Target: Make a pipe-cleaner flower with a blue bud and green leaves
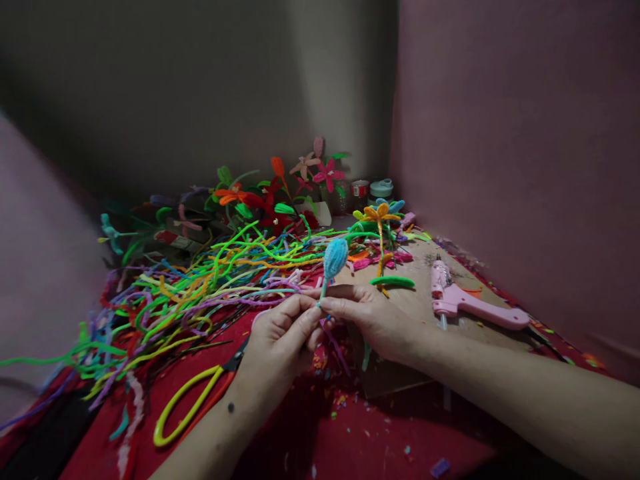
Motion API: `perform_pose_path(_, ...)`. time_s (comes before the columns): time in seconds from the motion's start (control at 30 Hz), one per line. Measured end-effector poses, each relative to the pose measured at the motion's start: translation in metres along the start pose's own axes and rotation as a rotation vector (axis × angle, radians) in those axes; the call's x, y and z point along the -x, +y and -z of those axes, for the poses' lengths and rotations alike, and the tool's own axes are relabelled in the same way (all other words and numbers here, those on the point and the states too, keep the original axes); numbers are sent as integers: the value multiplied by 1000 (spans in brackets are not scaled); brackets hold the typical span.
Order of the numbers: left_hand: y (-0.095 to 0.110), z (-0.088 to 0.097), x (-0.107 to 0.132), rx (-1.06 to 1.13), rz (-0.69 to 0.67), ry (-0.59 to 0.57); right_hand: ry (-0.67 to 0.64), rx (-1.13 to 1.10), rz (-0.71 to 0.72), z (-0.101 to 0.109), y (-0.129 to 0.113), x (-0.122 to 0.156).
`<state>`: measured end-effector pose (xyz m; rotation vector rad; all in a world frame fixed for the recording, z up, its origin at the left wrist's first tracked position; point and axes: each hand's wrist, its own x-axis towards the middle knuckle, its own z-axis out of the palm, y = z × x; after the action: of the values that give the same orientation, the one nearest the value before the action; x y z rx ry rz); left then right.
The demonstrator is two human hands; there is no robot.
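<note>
Blue pipe-cleaner bud (335, 259): mid-scene, raised above the table, nearly upright with its top tipped slightly right
Left hand (280, 337): thumb and fingers pinching the bud's stem low down
Right hand (375, 317): thumb and forefinger pinching that same stem, fingertips touching the left hand's
Scissors (218, 375): near left, yellow and red handles, partly hidden behind the left wrist
Pipe-cleaner pile (220, 267): fills the left and far side, its right edge reaching the hands
Cardboard (420, 263): right, its near edge passing under the right forearm
Pink glue gun (453, 300): on the cardboard, beyond the right forearm
Red cloth (365, 433): open strip between forearms, strewn with scraps
Right wall (520, 133): bounds the table's right edge
</note>
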<state>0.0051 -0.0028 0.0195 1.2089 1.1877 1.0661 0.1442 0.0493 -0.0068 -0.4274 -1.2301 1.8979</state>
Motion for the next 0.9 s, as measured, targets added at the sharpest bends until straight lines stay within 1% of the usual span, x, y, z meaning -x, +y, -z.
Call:
perform_pose_path(0.1, 2, 1, -1, 125, 45, -64, -36, -41, 6, 2, 4, 0)
perform_pose_path(0.2, 1, 2, 0, 210, 72, -127, -26, -115, 15, 1, 6, 0)
perform_pose_path(0.27, 0, 2, 0, 223, 61, -123, -1, -151, 16, -1, 7, 0)
perform_pose_path(0.33, -3, 2, 0, 190, 25, -94, 6, -162, 7, -2, 6, 1)
perform_pose_path(0.43, -6, 3, -1, 68, -46, -41, 38, -144, 10, -3, 5, 0)
perform_pose_path(0.53, -6, 3, -3, -107, -108, 27, 121, -124, 14, -4, 3, 0)
perform_pose_path(0.63, -6, 1, -5, -227, -180, 89, 187, -84, -13, -6, 1, 1)
perform_pose_path(0.73, -10, 0, -4, -351, -317, 172, 213, -26, -38, -6, 0, 2)
perform_pose_path(0.8, -15, 2, -4, -500, -411, 227, 221, 5, -40, -6, 1, 3)
perform_pose_path(0.9, -22, 7, -4, -771, -573, 241, 224, 33, -34, -5, 3, 4)
